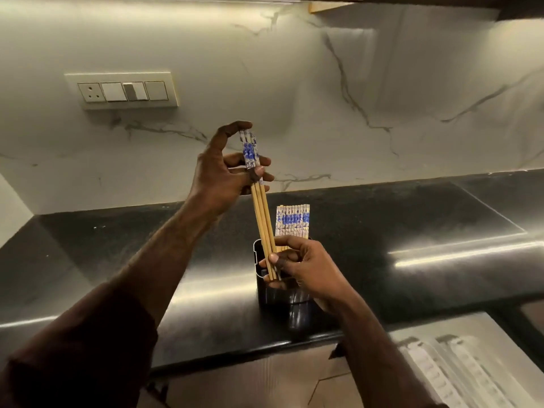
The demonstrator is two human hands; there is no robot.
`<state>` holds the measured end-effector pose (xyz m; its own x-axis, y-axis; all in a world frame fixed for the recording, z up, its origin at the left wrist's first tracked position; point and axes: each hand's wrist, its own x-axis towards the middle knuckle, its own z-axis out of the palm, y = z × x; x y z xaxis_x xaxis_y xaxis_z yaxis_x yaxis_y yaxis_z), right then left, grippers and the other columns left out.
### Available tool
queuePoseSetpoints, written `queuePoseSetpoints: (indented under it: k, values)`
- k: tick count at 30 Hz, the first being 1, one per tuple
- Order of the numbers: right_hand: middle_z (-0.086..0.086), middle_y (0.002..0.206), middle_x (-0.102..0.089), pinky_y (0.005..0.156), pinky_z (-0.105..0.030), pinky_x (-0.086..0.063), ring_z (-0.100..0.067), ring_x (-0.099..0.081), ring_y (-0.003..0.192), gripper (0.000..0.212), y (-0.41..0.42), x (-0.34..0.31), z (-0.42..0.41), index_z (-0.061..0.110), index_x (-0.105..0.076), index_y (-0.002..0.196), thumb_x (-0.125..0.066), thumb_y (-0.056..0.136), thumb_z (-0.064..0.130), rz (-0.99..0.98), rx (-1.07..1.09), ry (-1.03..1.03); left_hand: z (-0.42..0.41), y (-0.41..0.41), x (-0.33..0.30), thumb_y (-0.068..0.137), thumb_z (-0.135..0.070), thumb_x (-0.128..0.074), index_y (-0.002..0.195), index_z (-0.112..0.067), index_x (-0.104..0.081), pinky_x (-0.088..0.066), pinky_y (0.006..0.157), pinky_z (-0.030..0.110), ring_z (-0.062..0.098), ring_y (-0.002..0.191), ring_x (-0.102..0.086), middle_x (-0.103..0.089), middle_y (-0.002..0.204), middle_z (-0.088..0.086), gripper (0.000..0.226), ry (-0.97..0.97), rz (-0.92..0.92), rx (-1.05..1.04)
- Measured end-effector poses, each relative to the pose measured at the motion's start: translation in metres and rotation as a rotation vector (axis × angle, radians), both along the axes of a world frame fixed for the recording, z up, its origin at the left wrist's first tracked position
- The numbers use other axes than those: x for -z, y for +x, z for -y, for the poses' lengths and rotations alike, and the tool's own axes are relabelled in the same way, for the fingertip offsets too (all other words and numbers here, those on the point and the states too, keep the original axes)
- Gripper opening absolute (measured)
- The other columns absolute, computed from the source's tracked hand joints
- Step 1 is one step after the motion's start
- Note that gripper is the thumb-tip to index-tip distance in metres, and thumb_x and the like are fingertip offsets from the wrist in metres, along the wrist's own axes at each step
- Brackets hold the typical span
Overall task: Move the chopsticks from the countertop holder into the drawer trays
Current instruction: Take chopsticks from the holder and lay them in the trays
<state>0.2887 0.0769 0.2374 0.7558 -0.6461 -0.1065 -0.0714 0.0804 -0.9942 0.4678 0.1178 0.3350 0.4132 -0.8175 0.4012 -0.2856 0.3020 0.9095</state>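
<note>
a: what has the left hand (226, 172) got?

b: a small bundle of chopsticks (259, 201), wooden with blue-and-white patterned tops. its thumb and fingers are curled round the patterned upper part, and the forefinger arches over the top ends.

a: and the right hand (300, 266)?

b: it pinches the lower, bare-wood ends of that same bundle between thumb and curled fingers. so the bundle runs slantwise from the left hand, up high, down to the right hand, low and nearer the body.

a: where's the holder?

b: the black holder (282, 293) stands on the dark countertop (412, 231) right under the right hand; the hand covers part of its rim. the rest of the chopsticks (293, 222) stand upright in it, just behind the right hand's fingers, patterned tops in a row.

a: are the held ones out of the holder?

b: their tips show in front of its rim, by the right thumb. whether they touch the rim i cannot tell.

a: the drawer?

b: below and to the right of the right hand, an open drawer (485, 334) with pale ribbed trays (450, 372), blurred.

a: behind the hands?

b: a marble wall, with a switch plate (122, 91) up left of the left hand.
</note>
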Motion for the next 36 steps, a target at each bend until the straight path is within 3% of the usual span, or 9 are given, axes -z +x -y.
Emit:
queuePoseSetpoints:
  k: [4, 8, 12, 18, 21, 29, 36]
  values:
    - [-0.016, 0.102, -0.074, 0.089, -0.053, -0.056, -0.037, -0.07, 0.099, 0.026, -0.032, 0.004, -0.041, 0.018, -0.063, 0.114, -0.061, 0.092, 0.003, 0.027, 0.022, 0.09, -0.037, -0.028, 0.002, 0.081, 0.011, -0.065, 0.137, -0.028, -0.042, -0.061, 0.067, 0.038, 0.025, 0.081, -0.074, -0.073, 0.098, 0.009, 0.072, 0.002, -0.05, 0.06]
    - [-0.017, 0.103, -0.074, 0.085, -0.047, -0.059, -0.032, -0.072, 0.096, 0.028, -0.074, 0.016, -0.081, 0.008, -0.065, 0.118, -0.062, 0.091, 0.0, -0.022, 0.05, 0.059, -0.066, -0.065, 0.015, 0.08, 0.008, -0.069, 0.131, -0.028, -0.046, -0.059, 0.062, 0.028, 0.02, 0.079, -0.075, -0.074, 0.093, 0.005, 0.067, 0.054, -0.092, 0.109]
    - [-0.019, 0.102, -0.073, 0.086, -0.051, -0.058, -0.032, -0.071, 0.093, 0.026, -0.125, 0.02, -0.113, 0.004, -0.067, 0.115, -0.064, 0.089, 0.0, -0.064, 0.099, 0.101, -0.079, -0.108, 0.025, 0.079, 0.008, -0.068, 0.127, -0.027, -0.048, -0.06, 0.063, 0.03, 0.02, 0.078, -0.075, -0.074, 0.094, 0.009, 0.063, 0.106, -0.11, 0.191]
    - [-0.017, 0.098, -0.075, 0.076, -0.038, -0.061, -0.029, -0.073, 0.088, 0.024, -0.201, 0.013, -0.127, 0.004, -0.068, 0.113, -0.063, 0.089, 0.0, -0.125, 0.219, 0.126, -0.072, -0.179, 0.033, 0.079, 0.01, -0.068, 0.132, -0.024, -0.047, -0.061, 0.069, 0.039, 0.025, 0.082, -0.074, -0.072, 0.095, 0.013, 0.067, 0.126, -0.143, 0.306]
    - [-0.014, 0.092, -0.076, 0.078, -0.041, -0.061, -0.026, -0.074, 0.084, 0.02, -0.24, 0.015, -0.129, 0.003, -0.071, 0.107, -0.063, 0.089, -0.001, -0.155, 0.304, 0.123, -0.064, -0.221, 0.04, 0.078, 0.008, -0.07, 0.13, -0.027, -0.047, -0.06, 0.073, 0.044, 0.027, 0.084, -0.074, -0.073, 0.096, 0.013, 0.067, 0.131, -0.138, 0.332]
    - [-0.019, 0.09, -0.074, 0.081, -0.044, -0.06, -0.028, -0.072, 0.079, 0.014, -0.381, 0.031, -0.105, 0.001, -0.074, 0.098, -0.068, 0.086, -0.001, -0.245, 0.405, 0.228, -0.028, -0.359, 0.074, 0.079, 0.006, -0.071, 0.13, -0.026, -0.047, -0.059, 0.066, 0.028, 0.023, 0.08, -0.074, -0.074, 0.095, 0.011, 0.064, 0.187, -0.227, 0.371]
    - [-0.017, 0.088, -0.074, 0.08, -0.044, -0.061, -0.024, -0.07, 0.075, 0.012, -0.473, 0.056, -0.054, -0.001, -0.074, 0.098, -0.07, 0.086, 0.001, -0.401, 0.376, 0.25, 0.017, -0.451, 0.126, 0.08, 0.007, -0.068, 0.133, -0.028, -0.044, -0.061, 0.073, 0.036, 0.02, 0.086, -0.074, -0.068, 0.106, 0.014, 0.067, 0.273, -0.311, 0.298]
